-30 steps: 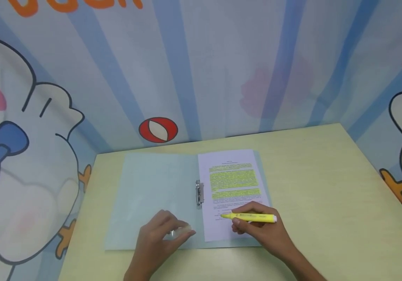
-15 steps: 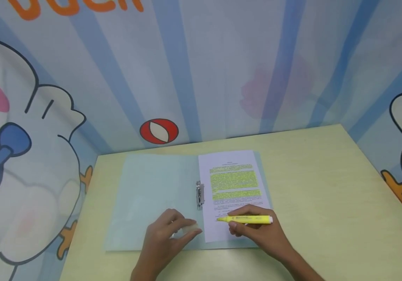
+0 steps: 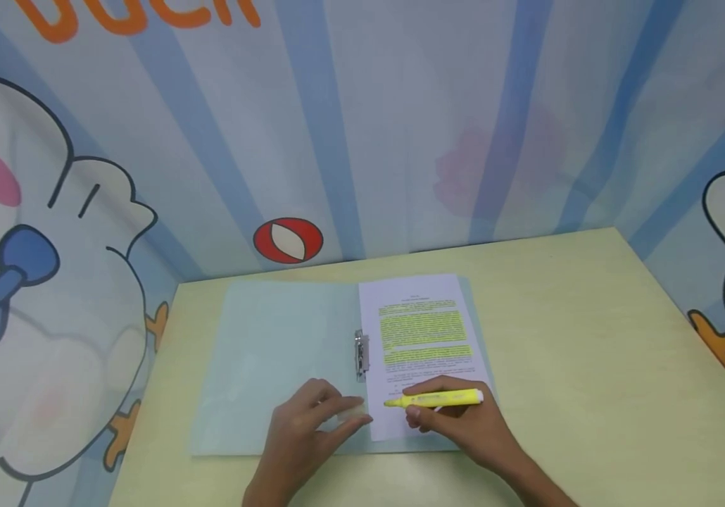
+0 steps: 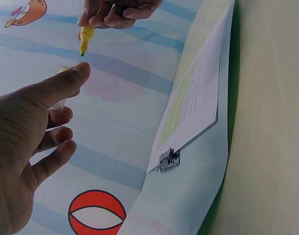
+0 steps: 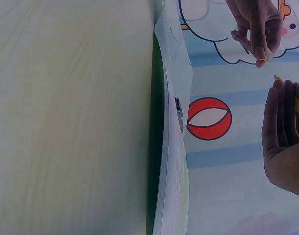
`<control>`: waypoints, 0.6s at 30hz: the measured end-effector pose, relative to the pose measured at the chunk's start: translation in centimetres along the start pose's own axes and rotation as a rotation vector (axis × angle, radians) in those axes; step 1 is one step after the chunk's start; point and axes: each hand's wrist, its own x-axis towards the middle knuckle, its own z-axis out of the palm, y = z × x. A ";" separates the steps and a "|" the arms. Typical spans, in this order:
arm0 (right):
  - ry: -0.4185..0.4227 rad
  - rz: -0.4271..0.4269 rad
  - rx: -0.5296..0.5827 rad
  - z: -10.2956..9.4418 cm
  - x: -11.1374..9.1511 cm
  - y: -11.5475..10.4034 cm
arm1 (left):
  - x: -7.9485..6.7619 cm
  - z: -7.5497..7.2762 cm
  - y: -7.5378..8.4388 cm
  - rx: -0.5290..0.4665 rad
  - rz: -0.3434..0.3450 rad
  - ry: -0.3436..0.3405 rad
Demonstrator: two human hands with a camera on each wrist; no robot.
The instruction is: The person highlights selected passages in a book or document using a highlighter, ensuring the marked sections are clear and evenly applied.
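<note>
Uncapped, a yellow highlighter (image 3: 445, 398) is pinched in my right hand (image 3: 473, 426), its tip pointing left over the lower part of a printed sheet (image 3: 394, 426). My left hand (image 3: 302, 436) pinches a small translucent cap (image 4: 60, 104) between thumb and index finger. In the head view the cap is mostly behind those fingers, its mouth toward the highlighter tip. A small gap separates tip and cap in the left wrist view. Both hands are raised above an open pale blue folder (image 3: 274, 338), and the sheet's upper paragraphs carry yellow highlighting.
A metal clip (image 3: 361, 355) sits on the folder's spine at the sheet's left edge. The folder lies on a light wooden table (image 3: 565, 338). Behind the table hangs a cartoon-printed backdrop (image 3: 400, 141) with blue stripes and a red ball.
My right hand has moved left and slightly down with the highlighter. My left hand has moved right with the cap, so the tip and the cap are closer together.
</note>
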 end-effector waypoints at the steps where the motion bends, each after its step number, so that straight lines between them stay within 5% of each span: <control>1: -0.004 -0.006 0.002 0.0 0.0 0.0 | 0.0 0.1 0.0 -0.002 0.006 0.000; 18: -0.025 0.004 -0.018 0.4 0.1 0.2 | 0.5 0.7 0.5 0.016 0.037 -0.012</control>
